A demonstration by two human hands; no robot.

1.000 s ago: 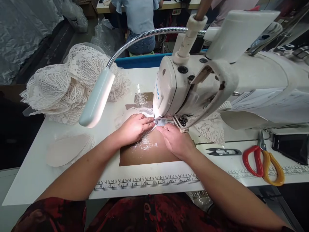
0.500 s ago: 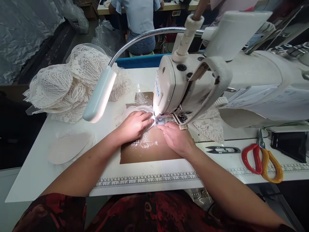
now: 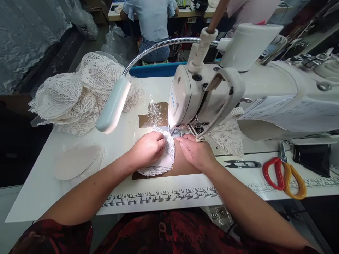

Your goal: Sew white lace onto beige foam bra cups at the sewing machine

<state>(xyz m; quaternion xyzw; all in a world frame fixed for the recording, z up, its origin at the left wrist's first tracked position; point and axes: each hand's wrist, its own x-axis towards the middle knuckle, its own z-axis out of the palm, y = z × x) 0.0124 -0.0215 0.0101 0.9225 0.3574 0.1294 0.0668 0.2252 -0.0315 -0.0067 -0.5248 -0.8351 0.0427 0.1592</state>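
Observation:
A white oval lace piece with a scalloped edge lies under the needle area of the white sewing machine. My left hand is closed on its left side, fingers curled, with the fingertips partly hidden. Just right of the presser foot, my right hand rests on the machine bed with its fingers stretched toward the piece's edge; I see nothing held in it. Brown tape covers the table surface beneath both hands.
A heap of lace pieces sits at left, near flat beige ovals. A lamp hangs over the table. Thread snips, scissors and a dark phone-like object lie at right. A ruler strip runs along the front; a person sits beyond.
The lace piece has turned and now extends toward me from the needle. My left hand has gone from lying flat to curled, slightly lower and left. The right hand has barely moved.

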